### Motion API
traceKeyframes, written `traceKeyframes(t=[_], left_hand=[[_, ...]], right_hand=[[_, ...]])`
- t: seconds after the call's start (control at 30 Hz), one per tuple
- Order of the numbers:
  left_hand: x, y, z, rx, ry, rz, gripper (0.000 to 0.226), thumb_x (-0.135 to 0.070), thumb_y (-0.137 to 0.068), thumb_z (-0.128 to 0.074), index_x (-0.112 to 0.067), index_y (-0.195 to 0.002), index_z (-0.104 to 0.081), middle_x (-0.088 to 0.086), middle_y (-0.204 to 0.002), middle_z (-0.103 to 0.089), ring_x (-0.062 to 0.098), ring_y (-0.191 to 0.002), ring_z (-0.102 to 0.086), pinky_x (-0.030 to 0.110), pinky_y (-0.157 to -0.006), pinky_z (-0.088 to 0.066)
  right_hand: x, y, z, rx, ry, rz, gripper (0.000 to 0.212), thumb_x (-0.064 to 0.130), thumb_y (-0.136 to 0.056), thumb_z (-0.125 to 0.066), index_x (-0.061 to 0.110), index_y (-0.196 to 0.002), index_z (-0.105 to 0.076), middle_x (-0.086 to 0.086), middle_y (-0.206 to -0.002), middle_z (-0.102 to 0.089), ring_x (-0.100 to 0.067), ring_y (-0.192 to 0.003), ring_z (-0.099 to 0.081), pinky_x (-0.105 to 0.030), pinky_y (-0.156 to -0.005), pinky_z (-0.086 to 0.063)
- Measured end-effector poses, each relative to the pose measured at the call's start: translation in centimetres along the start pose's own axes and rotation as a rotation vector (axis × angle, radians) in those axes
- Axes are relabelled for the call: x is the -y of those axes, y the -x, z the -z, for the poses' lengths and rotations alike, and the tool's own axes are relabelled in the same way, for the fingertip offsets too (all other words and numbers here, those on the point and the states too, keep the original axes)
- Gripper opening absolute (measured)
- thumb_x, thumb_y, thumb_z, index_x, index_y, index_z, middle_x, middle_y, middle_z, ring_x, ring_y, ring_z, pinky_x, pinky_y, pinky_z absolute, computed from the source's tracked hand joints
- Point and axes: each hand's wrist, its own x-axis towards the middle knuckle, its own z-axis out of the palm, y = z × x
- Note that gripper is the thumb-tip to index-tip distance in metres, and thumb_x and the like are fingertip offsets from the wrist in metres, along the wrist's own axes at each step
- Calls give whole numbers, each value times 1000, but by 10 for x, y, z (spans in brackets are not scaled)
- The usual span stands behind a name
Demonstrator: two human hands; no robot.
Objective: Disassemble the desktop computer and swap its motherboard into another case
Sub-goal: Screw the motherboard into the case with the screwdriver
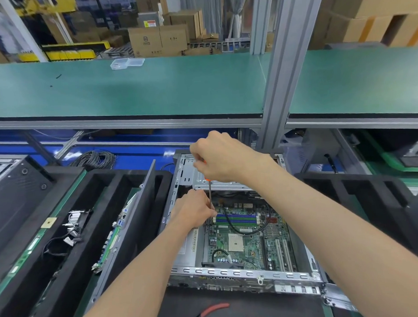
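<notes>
A: Which step is judged to be in hand?

B: A motherboard screw is being worked. The motherboard is seen lying flat inside the open desktop case, which rests on the counter. A screwdriver is held upright over the board's far left corner, near the blue and green memory slots.

A: How are the hands posed?

B: The right hand is raised above the case, and its grip is closed round the orange handle from above. The left hand is lowered inside the case, and the shaft is pinched between its fingers near the tip, so that the tool is steadied.

A: What is called for next?

B: Probably the handle is to be turned while the tip is kept seated; the screw itself cannot be seen, being hidden by the left hand. A black cable lies looped across the board and would likely have to be freed before the board is lifted out.

A: And the other case?

B: A second case is seen just to the left, in black foam.
</notes>
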Motion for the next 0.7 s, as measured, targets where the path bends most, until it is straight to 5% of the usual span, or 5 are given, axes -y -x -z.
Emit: traceKeyframes(t=[0.2,0.27,0.37,0.5,0.7], left_hand=[[1,0,-1,-11,10,2,22,-49,-73,-80,-30,-71,-69,-9,-86,-63,17,-80,-64,41,-79,-55],[1,0,-1,-6,5,-1,21,-49,-74,-79,-31,-71,-69,-8,-87,-66,17,-80,-64,42,-79,-55],[0,0,0,-5,-12,-9,19,-49,-76,-78,-33,-69,-72,-8,-86,-68,17,-78,-65,40,-77,-56],[0,1,0,-8,-8,-9,21,-48,-75,-79,-32,-68,-69,-9,-85,-67,16,-77,-65,40,-77,-56],[1,1,-1,-21,10,-2,20,-46,-72,-81,-31,-67,-69,-12,-80,-58,14,-74,-61,34,-73,-52]], right_hand=[[-6,6,13,165,-303,97,27,2,-74,-62,26,-88,-64,10,-77,-58,-7,-69,-53,-25,-54,-41],[-5,9,9,92,-272,34,10,21,-80,-64,27,-86,-60,8,-79,-58,-17,-74,-57,-31,-58,-42],[-3,7,2,-32,55,-99,32,49,-95,-54,20,-85,-50,3,-71,-36,-29,-71,-43,-36,-63,-32],[-1,2,2,32,-36,14,6,22,-93,-55,18,-89,-54,1,-77,-43,-31,-83,-51,-35,-64,-38],[-7,8,17,182,-260,120,23,6,-75,-62,24,-88,-67,10,-75,-58,-13,-75,-56,-33,-65,-49]])
